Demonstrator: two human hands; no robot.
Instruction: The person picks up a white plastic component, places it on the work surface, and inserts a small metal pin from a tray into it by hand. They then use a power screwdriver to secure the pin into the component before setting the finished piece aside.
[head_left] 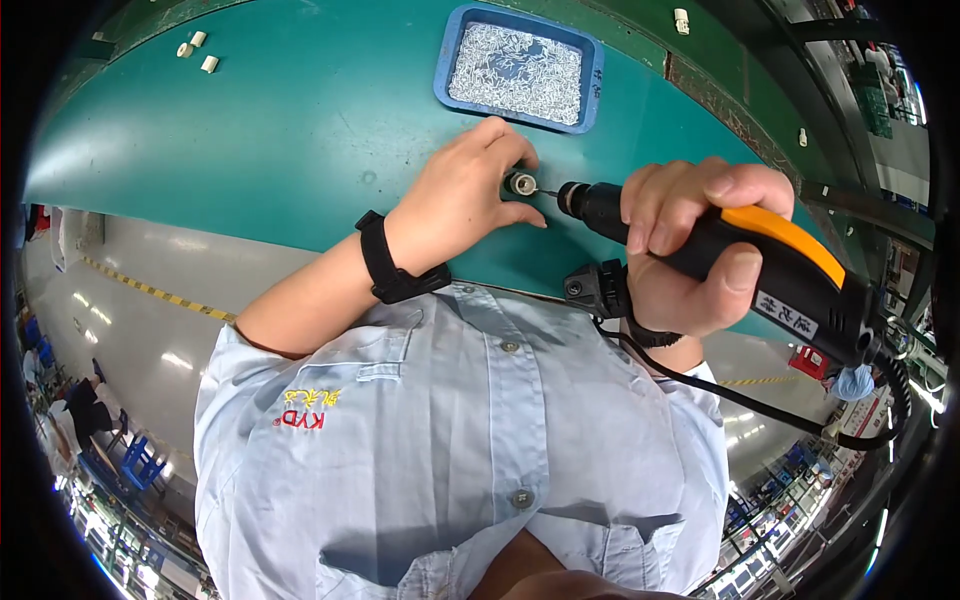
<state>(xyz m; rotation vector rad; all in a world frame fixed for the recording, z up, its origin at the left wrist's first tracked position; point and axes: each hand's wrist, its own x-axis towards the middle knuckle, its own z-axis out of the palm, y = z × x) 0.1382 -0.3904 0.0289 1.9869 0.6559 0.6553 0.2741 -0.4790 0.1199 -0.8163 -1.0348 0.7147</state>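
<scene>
My left hand (462,183) curves its fingers and thumb around a small cylindrical part (523,184) with a cream ring-shaped end, just above the green table. How its fingers touch the part is partly hidden. My right hand (700,235) is wrapped round a black electric screwdriver (600,209) with an orange lever. The tool lies nearly level, its thin bit pointing left at the cream end; whether the tip touches it I cannot tell. Beyond my hands sits a blue tray (447,58) holding many small silvery pieces (515,75), probably screws or pins.
Small white cylindrical pieces (210,64) lie at the table's far left, and another white piece (682,21) is on the green ledge at the far right. The screwdriver's black cable (740,402) loops down on the right. The green table's (250,140) near edge runs in front of me.
</scene>
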